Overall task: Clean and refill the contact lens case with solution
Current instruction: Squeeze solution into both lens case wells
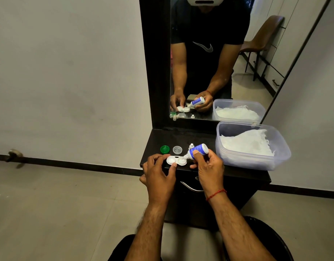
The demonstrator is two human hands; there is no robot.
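Observation:
A white two-well contact lens case (176, 160) lies open near the front edge of a dark counter (200, 136). My left hand (158, 174) pinches the case's left well between thumb and fingers. My right hand (208, 167) grips a small blue and white solution bottle (197, 150), tilted with its nozzle down over the case's right well. A green cap (164, 149) and a clear cap (177, 149) lie just behind the case. The bottle's small white cap (191, 146) stands behind the bottle.
A clear plastic tub (275, 144) holding white tissue (247, 145) fills the counter's right side. A mirror (219, 53) stands behind the counter. A metal drawer handle (190, 187) sits below the counter edge. A tiled floor lies to the left.

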